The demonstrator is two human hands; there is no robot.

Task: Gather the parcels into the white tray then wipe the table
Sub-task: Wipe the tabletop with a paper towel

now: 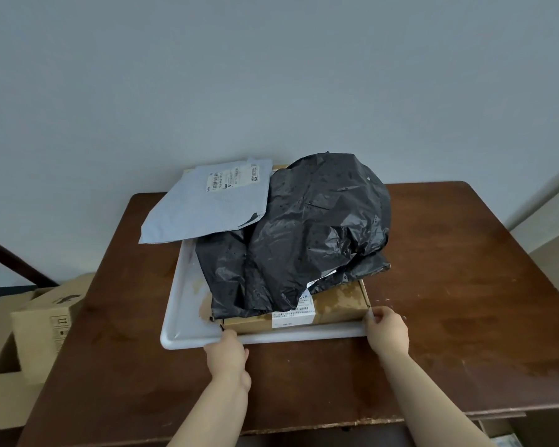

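Note:
A white tray [183, 304] lies in the middle of the brown wooden table [465, 285]. In it sits a flat cardboard box [339, 306] with a white label. A bulky black plastic parcel [304, 240] rests on top of the box. A grey mailer bag [207, 204] leans over the tray's far left corner and sticks out past it. My left hand [228, 353] grips the tray's near rim. My right hand [388, 330] grips the tray's near right corner.
Cardboard boxes [42, 321] stand on the floor to the left of the table. A plain wall runs behind the table. The tabletop shows damp-looking patches [484, 343] on the right side. More items sit low at the bottom right, below the table edge.

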